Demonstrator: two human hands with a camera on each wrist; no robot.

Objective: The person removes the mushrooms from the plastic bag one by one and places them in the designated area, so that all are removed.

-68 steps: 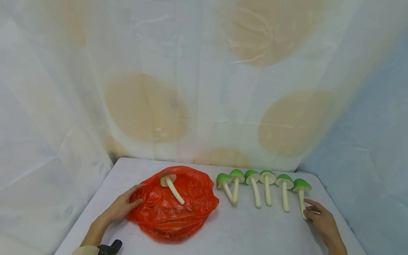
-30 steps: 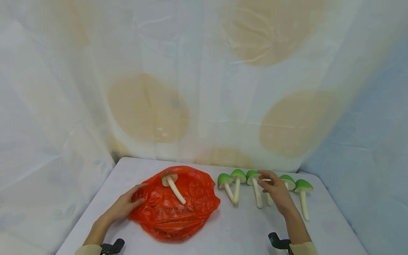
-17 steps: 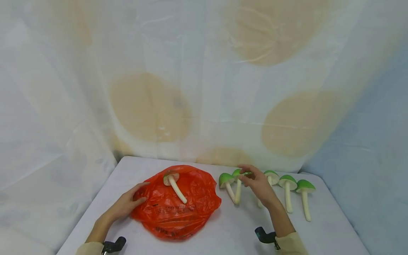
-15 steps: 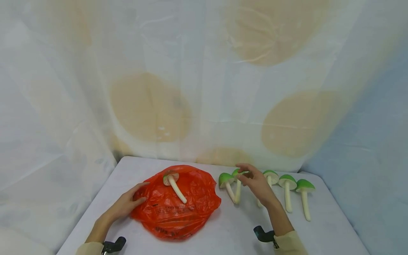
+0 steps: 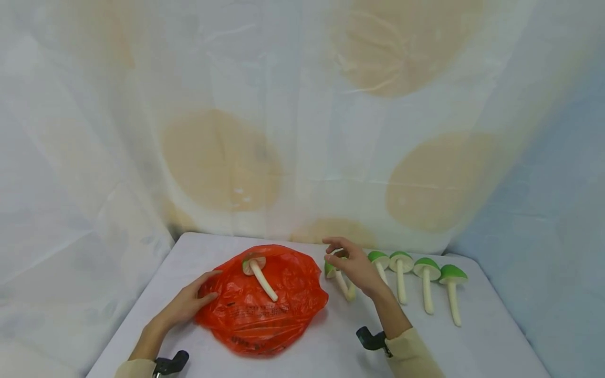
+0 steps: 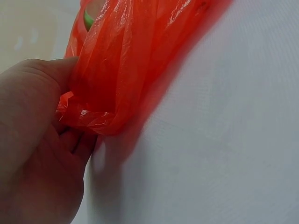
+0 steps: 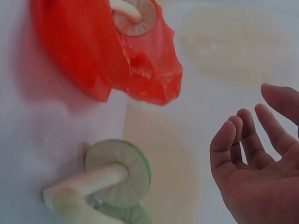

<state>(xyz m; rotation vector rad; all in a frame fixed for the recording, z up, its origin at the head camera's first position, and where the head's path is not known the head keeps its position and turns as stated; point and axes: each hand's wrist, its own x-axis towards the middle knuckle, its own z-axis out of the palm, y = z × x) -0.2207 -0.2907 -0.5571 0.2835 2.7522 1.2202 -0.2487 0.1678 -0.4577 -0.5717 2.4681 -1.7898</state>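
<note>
A crumpled red plastic bag (image 5: 300, 294) lies on the left half of the table, with a green-capped toy mushroom (image 5: 263, 281) on top of it. My left hand (image 5: 188, 300) pinches the bag's left edge; in the left wrist view the thumb is over the red plastic (image 6: 121, 60) and the fingers are beneath. My right hand (image 5: 354, 266) hovers over the left end of a row of similar mushrooms, partly hiding two of them. In the right wrist view this hand (image 7: 261, 172) holds nothing, its fingers loosely bent, apart from the nearest mushroom (image 7: 110, 179).
Several more green-capped mushrooms stretch rightward in a row, ending with one mushroom (image 5: 452, 294) near the table's right side. A white cloth covers the table (image 5: 331, 346). Patterned sheeting (image 5: 331, 157) hangs behind and at both sides.
My right hand has travelled left along the row, from the rightmost mushroom to above the leftmost ones. The left hand keeps its hold on the bag, and the mushrooms lie as before.
</note>
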